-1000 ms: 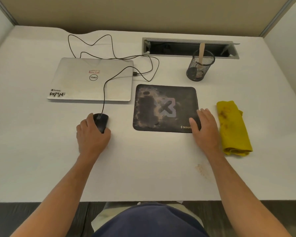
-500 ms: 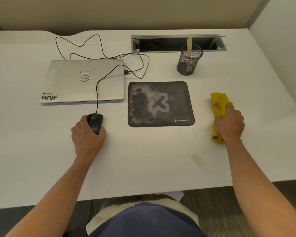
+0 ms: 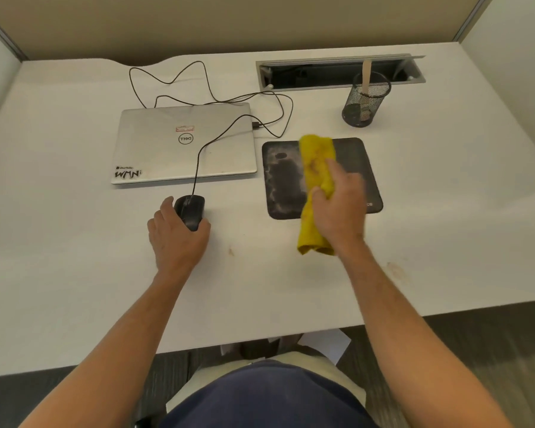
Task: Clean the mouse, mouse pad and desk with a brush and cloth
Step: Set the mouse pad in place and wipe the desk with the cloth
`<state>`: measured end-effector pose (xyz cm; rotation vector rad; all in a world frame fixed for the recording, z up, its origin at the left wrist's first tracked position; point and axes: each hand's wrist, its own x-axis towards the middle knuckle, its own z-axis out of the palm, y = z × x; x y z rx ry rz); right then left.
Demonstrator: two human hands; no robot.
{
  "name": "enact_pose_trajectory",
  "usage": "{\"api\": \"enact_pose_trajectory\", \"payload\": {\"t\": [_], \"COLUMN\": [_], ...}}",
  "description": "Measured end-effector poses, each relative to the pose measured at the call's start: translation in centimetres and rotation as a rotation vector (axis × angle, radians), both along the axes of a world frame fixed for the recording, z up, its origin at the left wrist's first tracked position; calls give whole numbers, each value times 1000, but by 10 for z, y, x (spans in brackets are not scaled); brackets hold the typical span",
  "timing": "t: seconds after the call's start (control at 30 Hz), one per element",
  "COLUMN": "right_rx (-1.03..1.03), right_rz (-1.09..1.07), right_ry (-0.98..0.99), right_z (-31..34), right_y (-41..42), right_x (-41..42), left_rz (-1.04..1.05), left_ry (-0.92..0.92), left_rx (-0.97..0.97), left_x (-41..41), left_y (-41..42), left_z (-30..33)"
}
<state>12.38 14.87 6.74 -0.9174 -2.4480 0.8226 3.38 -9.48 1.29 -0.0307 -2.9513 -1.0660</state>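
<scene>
Here we see the dusty mouse pad (image 3: 283,180) beside the laptop (image 3: 183,143), our right hand (image 3: 337,208) gripping the yellow cloth (image 3: 317,159) over it. Our left hand (image 3: 175,239) cups the mouse (image 3: 189,210) on the table (image 3: 74,257). A hard wipe could slide the unpinned pad or merely smear the dust; the mouse's cable (image 3: 217,139) could snag.

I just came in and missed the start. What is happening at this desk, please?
A person is cleaning a desk setup. The right hand grips a yellow cloth laid across the dusty black mouse pad. The left hand holds the wired black mouse on the desk beside a closed laptop. Brown stains show on the desk.
</scene>
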Motion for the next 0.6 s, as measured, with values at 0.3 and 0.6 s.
{"api": "enact_pose_trajectory", "payload": {"t": [0.3,0.6], "right_rx": [123,202], "right_rz": [310,177], "right_ry": [-238,-385], "right_z": [-50,-75], "right_y": [-165,-184], "right_x": [-47,-42], "left_rz": [-99,-173], "left_ry": [-19,-29], "left_rx": [-63,-118], "left_x": [-10,-11], "left_y": [-40,-45], "left_z": [-8,-15]}}
